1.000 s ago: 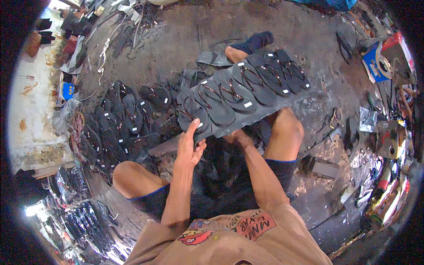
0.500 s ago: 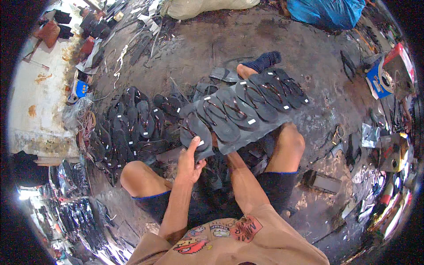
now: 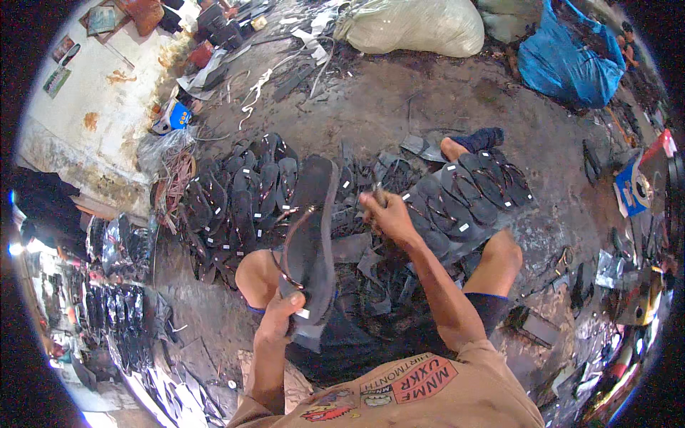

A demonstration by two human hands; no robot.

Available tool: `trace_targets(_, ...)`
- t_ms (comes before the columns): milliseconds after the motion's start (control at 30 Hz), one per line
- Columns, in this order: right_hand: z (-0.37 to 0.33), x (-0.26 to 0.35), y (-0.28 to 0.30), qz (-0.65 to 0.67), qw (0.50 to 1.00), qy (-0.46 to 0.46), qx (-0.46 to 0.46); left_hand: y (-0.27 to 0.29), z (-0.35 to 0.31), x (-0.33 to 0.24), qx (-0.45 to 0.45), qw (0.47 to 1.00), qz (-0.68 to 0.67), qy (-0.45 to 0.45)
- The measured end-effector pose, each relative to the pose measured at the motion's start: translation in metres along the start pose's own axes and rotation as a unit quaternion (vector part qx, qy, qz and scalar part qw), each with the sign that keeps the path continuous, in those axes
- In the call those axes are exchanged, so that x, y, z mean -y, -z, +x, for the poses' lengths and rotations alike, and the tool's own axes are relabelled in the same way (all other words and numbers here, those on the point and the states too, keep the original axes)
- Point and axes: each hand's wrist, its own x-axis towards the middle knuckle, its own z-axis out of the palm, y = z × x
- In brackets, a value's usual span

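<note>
My left hand (image 3: 280, 319) grips a black sandal (image 3: 308, 250) by its heel end, thumb on top beside a small white label. The sandal is raised and tilted over my left knee, with its toe pointing away from me and a dark patterned strap. A piece of grey sheet sticks out beyond its heel. My right hand (image 3: 392, 220) is closed, to the right of this sandal; a slim dark thing seems to stick out of the fist, too small to name. Past that hand lies a grey sheet (image 3: 435, 246) bearing a row of several similar sandals (image 3: 467, 192).
A heap of labelled black sandals (image 3: 242, 192) covers the floor at the left. Farther off lie a pale stuffed sack (image 3: 414, 28) and a blue bag (image 3: 571, 64). A dark block (image 3: 531, 327) and scissors (image 3: 564, 258) lie at the right, near scraps.
The sandal in my left hand has come apart from the row and swung upright to the left. My right hand has come out from under the sheet, which now lies lower at the right.
</note>
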Motion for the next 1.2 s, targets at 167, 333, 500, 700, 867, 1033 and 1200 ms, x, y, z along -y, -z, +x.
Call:
trace_targets(167, -0.083, 0.101, -0.016, 0.096, 0.982, 0.127, -0.100, -0.067, -0.001, -0.003, 0.046, 0.969, 0.232, -0.076)
trace_targets(333, -0.152, 0.102, -0.026, -0.038, 0.977, 0.183, -0.099, -0.095, 0.018, -0.026, 0.038, 0.969, 0.114, -0.215)
trace_targets(500, -0.219, 0.071, -0.007, 0.007, 0.980, 0.149, -0.128, -0.085, 0.016, -0.047, 0.006, 0.985, 0.130, -0.117)
trace_targets(700, -0.333, 0.002, 0.011, -0.253, 0.967, -0.013, -0.013, -0.066, 0.007, -0.030, 0.036, 0.999, 0.007, 0.029)
trace_targets(867, -0.360, -0.005, 0.014, -0.292, 0.956, -0.028, 0.007, -0.064, 0.001, -0.029, 0.029, 0.999, 0.026, 0.037)
trace_targets(1033, -0.271, 0.039, 0.025, -0.325, 0.944, -0.007, 0.048, -0.072, -0.008, -0.033, 0.047, 0.994, 0.088, 0.033)
trace_targets(1200, -0.190, 0.120, 0.043, -0.364, 0.912, 0.003, 0.187, -0.076, -0.005, -0.049, 0.038, 0.989, 0.139, 0.036)
